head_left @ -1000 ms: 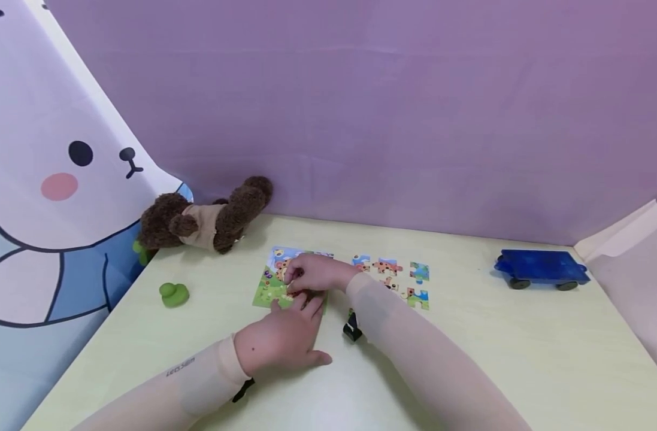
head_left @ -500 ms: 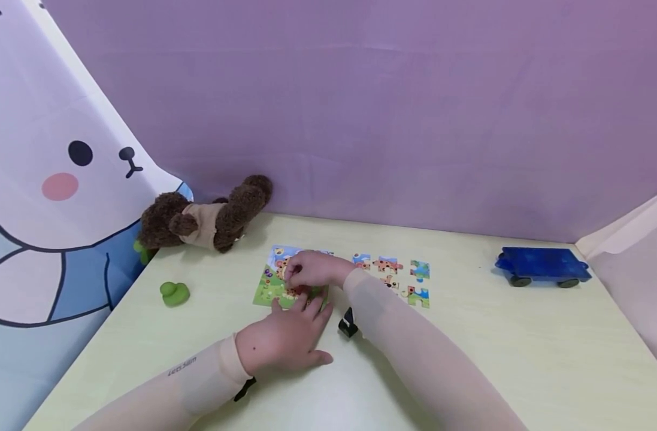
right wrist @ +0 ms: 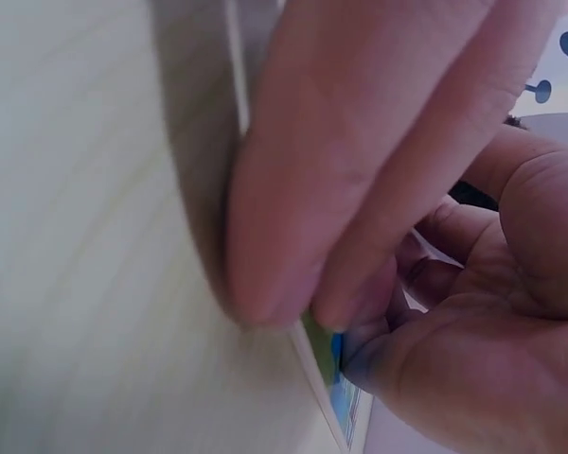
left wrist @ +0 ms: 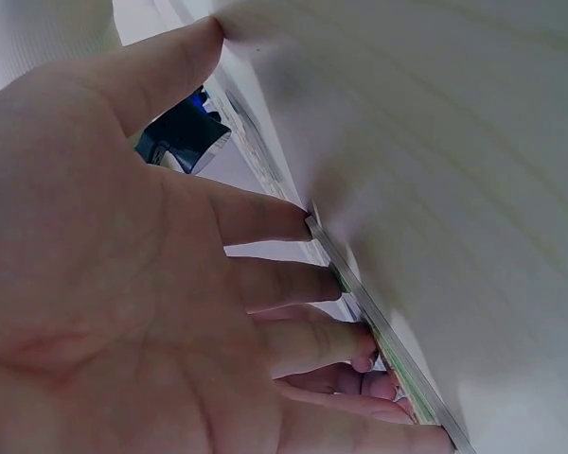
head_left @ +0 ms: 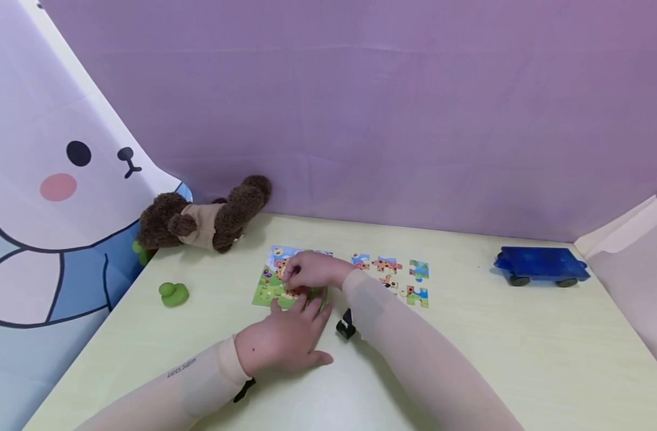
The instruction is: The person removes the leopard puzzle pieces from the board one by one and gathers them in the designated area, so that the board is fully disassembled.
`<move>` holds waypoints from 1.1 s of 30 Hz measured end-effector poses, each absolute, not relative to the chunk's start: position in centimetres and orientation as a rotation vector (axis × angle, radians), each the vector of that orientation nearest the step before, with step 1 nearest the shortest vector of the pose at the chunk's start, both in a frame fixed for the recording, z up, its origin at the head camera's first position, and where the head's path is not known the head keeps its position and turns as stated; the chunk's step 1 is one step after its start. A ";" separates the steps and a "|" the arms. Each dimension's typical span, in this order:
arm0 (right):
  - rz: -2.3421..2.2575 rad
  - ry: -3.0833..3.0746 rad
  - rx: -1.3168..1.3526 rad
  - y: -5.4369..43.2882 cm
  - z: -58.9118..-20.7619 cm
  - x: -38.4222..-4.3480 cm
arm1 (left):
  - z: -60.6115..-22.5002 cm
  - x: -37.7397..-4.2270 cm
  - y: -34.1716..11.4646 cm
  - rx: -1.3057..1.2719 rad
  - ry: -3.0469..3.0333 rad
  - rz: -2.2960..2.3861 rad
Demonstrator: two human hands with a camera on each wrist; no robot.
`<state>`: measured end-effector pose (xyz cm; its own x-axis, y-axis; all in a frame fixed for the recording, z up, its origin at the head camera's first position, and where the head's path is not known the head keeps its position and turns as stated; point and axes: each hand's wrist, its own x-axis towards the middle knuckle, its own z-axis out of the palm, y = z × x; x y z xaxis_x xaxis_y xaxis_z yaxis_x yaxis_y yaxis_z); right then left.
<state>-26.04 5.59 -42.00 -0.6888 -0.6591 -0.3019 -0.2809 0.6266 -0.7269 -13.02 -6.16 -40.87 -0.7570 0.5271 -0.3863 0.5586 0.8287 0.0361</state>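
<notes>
A colourful jigsaw puzzle board [head_left: 265, 294], blue above and green below, lies flat in the middle of the table. Over it, my right hand [head_left: 317, 269] has thumb and fingers curled together, pinching at a puzzle piece mostly hidden beneath them. In the right wrist view its fingers [right wrist: 293, 208] reach down to the board's edge. My left hand [head_left: 282, 341] is spread out, with fingertips on the board's near edge; the left wrist view shows those straight fingers [left wrist: 275, 284] along that thin edge. Several loose puzzle pieces [head_left: 418, 270] lie right of the board, some hidden behind the right forearm.
A brown plush toy [head_left: 204, 221] lies at the back left against the wall cloth. Nearer sits a small green toy [head_left: 174, 294]. On the far right stands a blue toy wagon [head_left: 541, 264] with dark wheels. A purple cloth [head_left: 360, 120] hangs along the table's back edge.
The right hand and forearm have shifted very slightly left, still over the same spot of the board. The left fingers have spread a little; the loose pieces lie as before.
</notes>
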 end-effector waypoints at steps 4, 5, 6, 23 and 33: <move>-0.925 2.267 -0.714 5.4 -42.0 -26.1 | -40.8 -13.1 -6.2 0.799 2.615 -0.097; -0.936 2.258 -0.708 5.4 -42.1 -26.1 | -40.8 -13.1 -6.2 0.796 2.611 -0.092; -0.951 2.247 -0.701 5.4 -42.1 -26.1 | -40.7 -13.1 -6.3 0.794 2.608 -0.087; -0.905 2.242 -0.781 5.4 -41.7 -25.6 | -40.8 -12.9 -6.1 0.826 2.616 -0.097; -0.885 2.306 -0.766 5.1 -41.8 -24.8 | -40.8 -12.8 -6.1 0.826 2.629 -0.107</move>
